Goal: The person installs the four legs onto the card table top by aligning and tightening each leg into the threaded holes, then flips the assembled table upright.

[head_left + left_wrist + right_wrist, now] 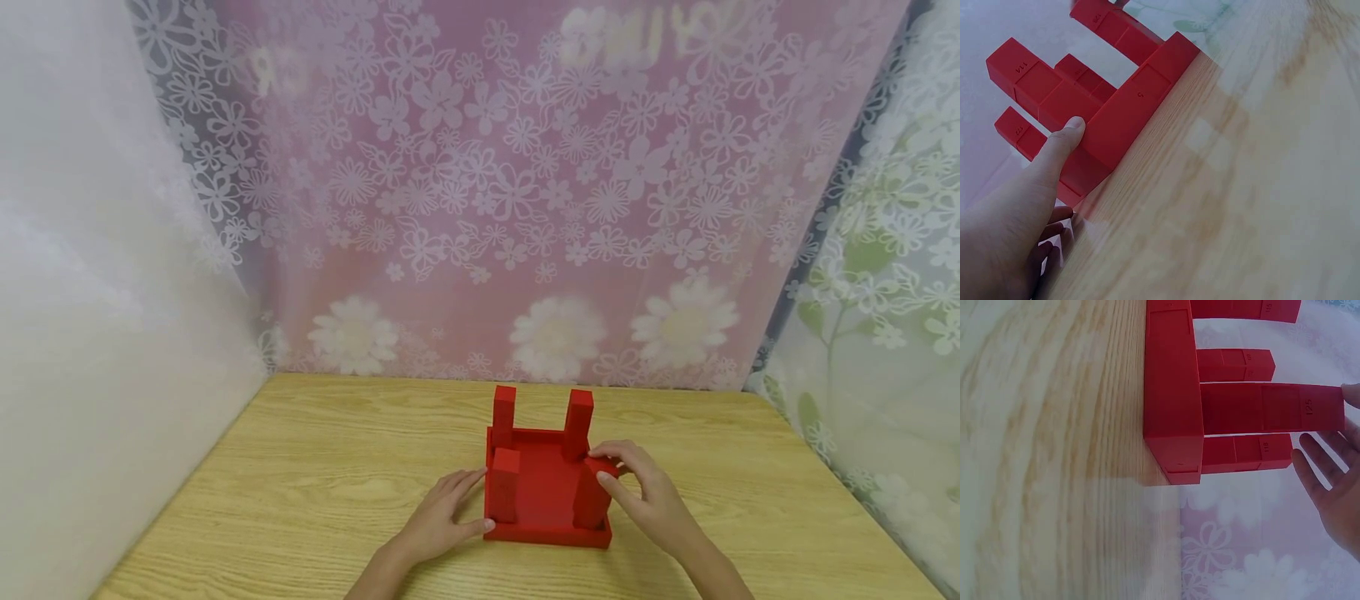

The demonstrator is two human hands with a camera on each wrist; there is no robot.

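Note:
A shallow red tray lies on the table with red rectangular posts upright at its corners. My left hand is at the tray's left side; its fingertips touch the wall and its thumb rests at the near left corner, beside the near left post. My right hand pinches the top of the near right post between thumb and fingers. That post bears the number 125 in the right wrist view and stands with its base in the tray. The far left post and far right post stand untouched.
The wood-grain table extends around the tray. A pink flowered curtain hangs behind it, with a whitish sheet on the left and a flowered sheet on the right.

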